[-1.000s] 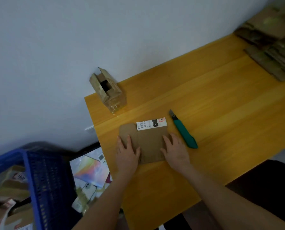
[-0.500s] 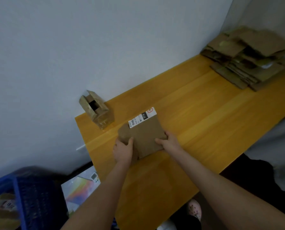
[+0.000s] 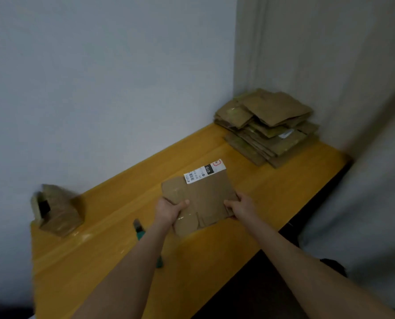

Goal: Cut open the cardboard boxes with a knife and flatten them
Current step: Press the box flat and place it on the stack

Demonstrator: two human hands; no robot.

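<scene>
1. The still-standing small cardboard box sits at the table's left end by the wall, one end open and not yet flattened.
2. The teal utility knife lies on the table, partly hidden under the left forearm.
3. The left hand grasps the flattened box at its left edge, thumb on top.
4. A second ago that box lay pressed under both palms. It is now lifted, flat and creased, with tape glinting and a white shipping label at its far edge.
5. The right hand clasps its right edge.
6. The pile of flattened cardboard fills the far right corner and is probably its destination, so this box looks finished.
</scene>
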